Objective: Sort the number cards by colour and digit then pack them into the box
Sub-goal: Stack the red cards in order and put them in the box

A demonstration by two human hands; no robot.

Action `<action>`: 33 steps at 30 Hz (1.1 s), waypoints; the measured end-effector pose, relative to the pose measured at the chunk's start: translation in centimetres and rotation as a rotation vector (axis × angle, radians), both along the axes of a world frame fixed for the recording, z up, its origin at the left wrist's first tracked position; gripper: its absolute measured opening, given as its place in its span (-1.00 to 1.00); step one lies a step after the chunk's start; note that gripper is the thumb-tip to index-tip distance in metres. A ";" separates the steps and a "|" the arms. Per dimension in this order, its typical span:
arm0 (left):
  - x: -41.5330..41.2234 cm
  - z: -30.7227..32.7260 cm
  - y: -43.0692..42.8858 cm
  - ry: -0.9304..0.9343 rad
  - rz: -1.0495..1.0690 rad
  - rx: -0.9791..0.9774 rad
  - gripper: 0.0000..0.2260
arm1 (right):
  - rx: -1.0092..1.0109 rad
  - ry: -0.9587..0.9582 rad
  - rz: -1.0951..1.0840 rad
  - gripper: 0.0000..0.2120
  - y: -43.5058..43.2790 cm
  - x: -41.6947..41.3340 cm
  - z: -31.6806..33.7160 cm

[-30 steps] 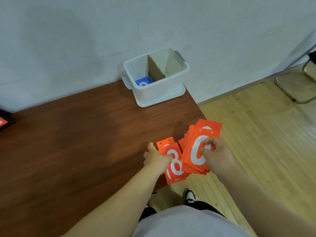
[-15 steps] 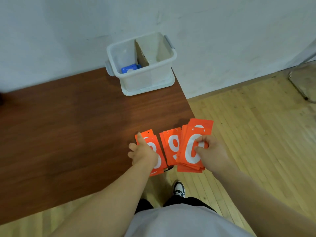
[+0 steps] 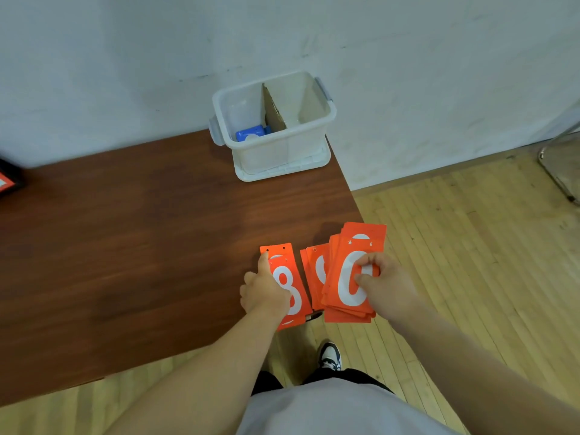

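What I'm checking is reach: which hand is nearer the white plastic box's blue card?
Left. The left hand, on the orange 8 card, is directly before the blue card; right hand farther right.

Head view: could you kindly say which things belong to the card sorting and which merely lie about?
Job: orange 8 cards, left hand; orange 0 stack, right hand; middle orange cards; white box; blue cards inside.
Lying about: black-framed item, metal chair.
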State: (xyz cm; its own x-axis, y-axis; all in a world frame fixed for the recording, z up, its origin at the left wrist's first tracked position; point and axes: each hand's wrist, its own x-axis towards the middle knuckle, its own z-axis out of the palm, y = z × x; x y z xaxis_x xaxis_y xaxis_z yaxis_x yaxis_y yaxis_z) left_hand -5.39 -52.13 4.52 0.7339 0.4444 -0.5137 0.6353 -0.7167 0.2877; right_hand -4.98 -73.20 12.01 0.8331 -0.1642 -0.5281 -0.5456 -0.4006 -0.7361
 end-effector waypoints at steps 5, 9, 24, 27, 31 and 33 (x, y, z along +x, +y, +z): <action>-0.8 -0.3 0.0 -0.085 -0.016 -0.135 -0.11 | -0.054 0.007 0.008 -0.81 1.5 -0.6 -0.1; -1.2 -1.0 1.4 -0.138 0.178 -0.381 -0.17 | -0.072 0.021 -0.011 -0.83 2.6 -1.2 -0.3; -1.1 4.4 11.8 -0.141 0.536 -0.733 -0.39 | 0.289 0.121 -0.190 -0.79 9.7 0.2 2.8; -1.5 6.0 12.0 -0.187 0.419 -0.789 -0.40 | 0.673 0.216 -0.327 -0.78 10.9 0.7 4.1; -1.2 7.9 11.0 -0.242 0.363 -0.894 -0.50 | 0.795 0.174 -0.254 -0.78 11.6 1.1 5.5; -0.7 9.0 10.0 -0.264 0.385 -0.994 -0.54 | 0.567 0.092 -0.113 -0.77 11.8 1.0 6.0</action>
